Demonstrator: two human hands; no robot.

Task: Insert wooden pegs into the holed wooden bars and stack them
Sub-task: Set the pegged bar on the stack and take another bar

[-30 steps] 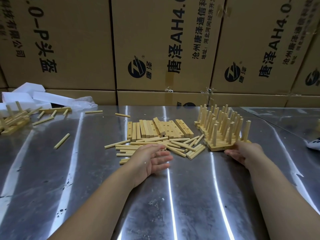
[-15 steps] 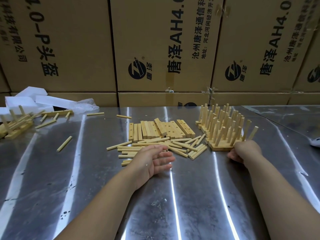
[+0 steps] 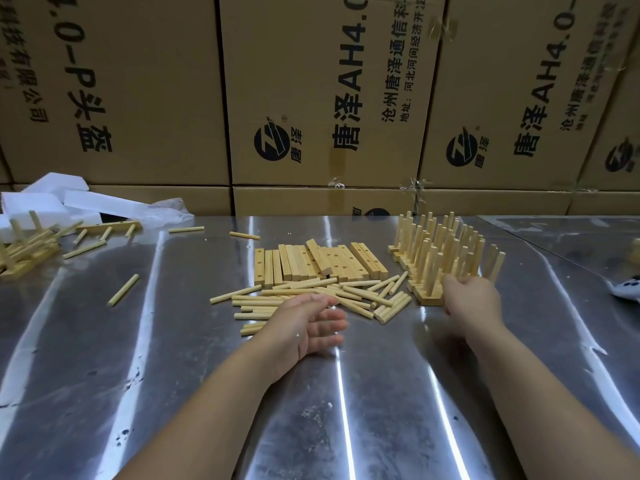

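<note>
Loose wooden pegs (image 3: 263,300) lie in a pile at the middle of the metal table (image 3: 363,420). Behind them, flat holed wooden bars (image 3: 341,263) lie side by side. To the right stands a group of bars with upright pegs (image 3: 440,244). My left hand (image 3: 308,327) rests on its edge beside the peg pile, fingers straight, holding nothing. My right hand (image 3: 474,296) is at the front of the pegged bars, blurred, its fingers curled in among the pegs of the nearest bar. The pegs at the right end lean outward.
Another heap of pegged bars (image 3: 24,244) and white foam blocks (image 3: 52,195) sit at the far left. Stray pegs (image 3: 123,289) lie on the left half. Printed cartons (image 3: 329,98) wall off the back. A white object (image 3: 628,289) pokes in at the right edge.
My right hand has risen from the table's surface and shifted left into the front pegs, and the right-end pegs have tilted. My left hand has barely moved.
</note>
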